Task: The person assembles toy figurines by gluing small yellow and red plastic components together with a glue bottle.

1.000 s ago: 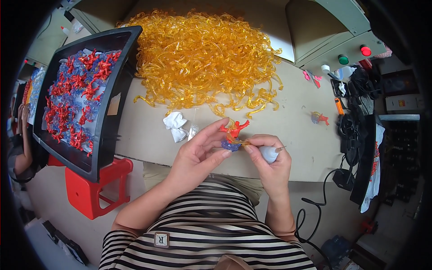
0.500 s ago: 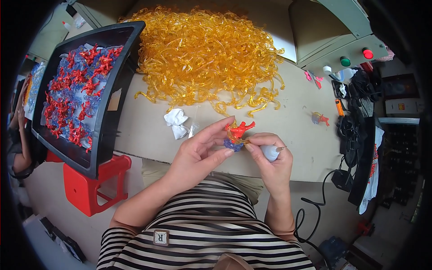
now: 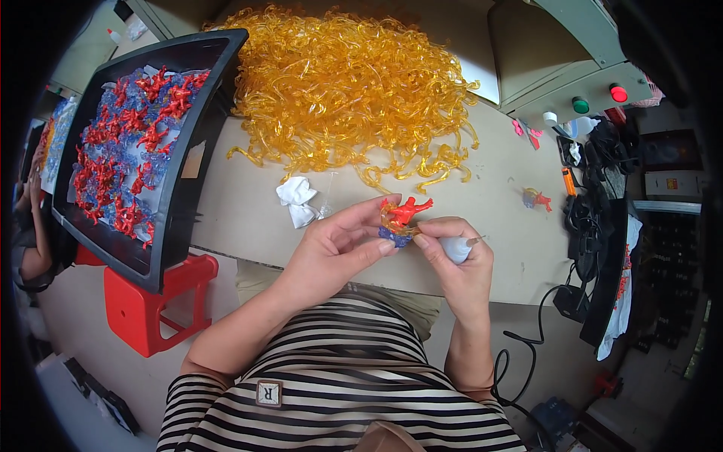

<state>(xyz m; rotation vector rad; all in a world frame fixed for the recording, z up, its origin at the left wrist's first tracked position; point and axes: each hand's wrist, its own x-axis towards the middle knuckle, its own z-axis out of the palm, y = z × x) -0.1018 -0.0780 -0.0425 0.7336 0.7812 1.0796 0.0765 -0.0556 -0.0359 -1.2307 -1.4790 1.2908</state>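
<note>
Left hand (image 3: 331, 245): one, thumb and fingers clamped on a red figure (image 3: 407, 212) with a purple base (image 3: 393, 237), held above the table (image 3: 501, 248) near its front edge. Right hand (image 3: 461, 271): one, white bottle (image 3: 456, 249) gripped, nozzle turned away; thumb and forefinger together at a yellow strand (image 3: 409, 230) by the figure. Step, as I judge it remotely: fitting strand to figure; the next move calls for a steady left grip, light right pressure. Beyond: white tissue (image 3: 297, 200), strand heap (image 3: 354, 98). Leftward: black tray (image 3: 178, 218) of figures, red stool (image 3: 135, 316).
</note>
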